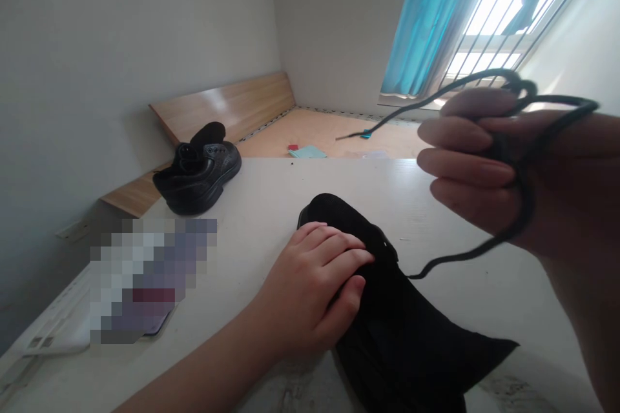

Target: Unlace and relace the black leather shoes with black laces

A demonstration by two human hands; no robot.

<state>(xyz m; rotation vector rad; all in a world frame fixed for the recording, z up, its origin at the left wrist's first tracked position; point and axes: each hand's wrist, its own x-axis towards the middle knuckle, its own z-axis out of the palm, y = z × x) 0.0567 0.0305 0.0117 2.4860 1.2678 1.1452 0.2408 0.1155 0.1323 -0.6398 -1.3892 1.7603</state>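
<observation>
A black shoe (411, 329) lies on the white table in front of me, its tongue spread toward the lower right. My left hand (324, 284) grips the shoe's upper near its middle, fingers curled over the dark material. Raised at the right, my right hand (475, 148) is closed around a black shoelace (455, 258). One stretch of the lace runs down to an eyelet area on the shoe. Its loose tip points left in the air, and a loop hangs over the back of the hand.
Another black shoe (198, 171) stands at the table's far left. Nearer are a pixelated purple-grey item (159, 277) and a white object (58, 310). Beyond the white table (261, 206) is a wooden bed board (339, 126) with small papers, below a window with a blue curtain (426, 26).
</observation>
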